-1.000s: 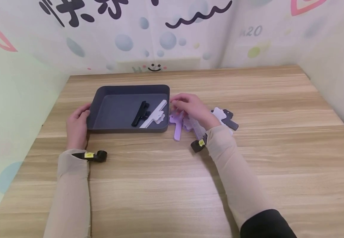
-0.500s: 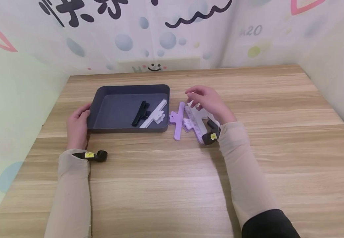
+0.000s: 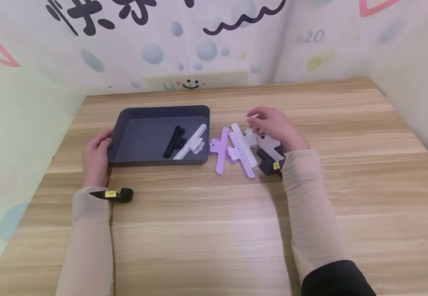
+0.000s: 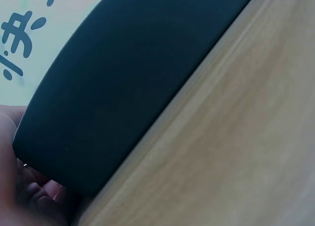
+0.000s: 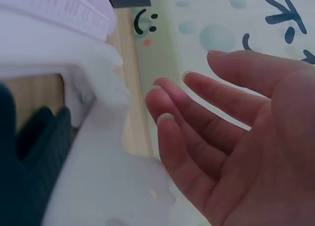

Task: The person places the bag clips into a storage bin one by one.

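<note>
A dark grey rectangular tray [image 3: 140, 137] sits on the table, and my left hand [image 3: 95, 160] grips its left side. Up close in the left wrist view, fingers lie around a corner of the tray [image 4: 123, 83]. Inside it are a black bag clip [image 3: 174, 142] and a white bag clip [image 3: 193, 143]. My right hand [image 3: 274, 126] hovers above the clip pile, fingers loosely bent and holding nothing. Under and beside it lie a white clip [image 3: 244, 146], a pale grey clip [image 3: 269, 146] and a dark clip [image 5: 44, 152], partly hidden by the wrist.
A plain purple clip [image 3: 220, 151] lies against the tray's right side. Beside it is a ridged purple clip [image 3: 240, 158]. A printed curtain [image 3: 206, 65] hangs behind the wooden table [image 3: 192, 230]. Each wrist carries a small black camera [image 3: 125, 195].
My right hand has moved rightward from beside the tray, past the purple clips, uncovering them and the white clip. My left hand and the tray have stayed in place.
</note>
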The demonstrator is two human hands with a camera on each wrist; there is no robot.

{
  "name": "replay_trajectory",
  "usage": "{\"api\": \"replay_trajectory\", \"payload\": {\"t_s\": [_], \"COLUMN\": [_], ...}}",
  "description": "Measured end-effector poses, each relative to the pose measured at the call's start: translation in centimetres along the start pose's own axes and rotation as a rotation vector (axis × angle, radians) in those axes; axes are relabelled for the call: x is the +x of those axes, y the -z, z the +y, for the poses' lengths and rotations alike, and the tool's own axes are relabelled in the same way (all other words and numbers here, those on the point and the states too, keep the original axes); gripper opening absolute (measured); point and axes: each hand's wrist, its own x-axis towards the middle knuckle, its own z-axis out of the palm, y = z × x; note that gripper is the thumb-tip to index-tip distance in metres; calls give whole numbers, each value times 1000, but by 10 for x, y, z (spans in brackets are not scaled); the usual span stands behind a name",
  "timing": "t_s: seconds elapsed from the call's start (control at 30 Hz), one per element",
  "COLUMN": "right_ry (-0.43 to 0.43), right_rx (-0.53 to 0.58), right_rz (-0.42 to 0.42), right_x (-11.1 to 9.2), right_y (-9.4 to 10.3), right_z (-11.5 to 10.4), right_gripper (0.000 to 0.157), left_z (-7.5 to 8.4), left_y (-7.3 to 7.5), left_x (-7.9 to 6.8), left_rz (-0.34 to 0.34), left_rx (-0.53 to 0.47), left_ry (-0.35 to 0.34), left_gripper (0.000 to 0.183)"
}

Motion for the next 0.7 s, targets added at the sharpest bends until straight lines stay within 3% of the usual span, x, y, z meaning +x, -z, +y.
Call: {"api": "replay_trajectory", "payload": {"t_s": [0.2, 0.7], "right_ry": [-49, -129], "right_rx": [-123, -232], "right_rz": [42, -68], "right_x": [-2, -8], "right_y": [9, 18], "right_z": [12, 26], "right_gripper": [38, 43], "left_z": [0, -1], "left_y": [0, -2], "left_x": [0, -1], "left_rz": [-4, 13], "left_rx": [-7, -19], "left_ry": [-1, 1], "left_gripper": [32, 30]}}
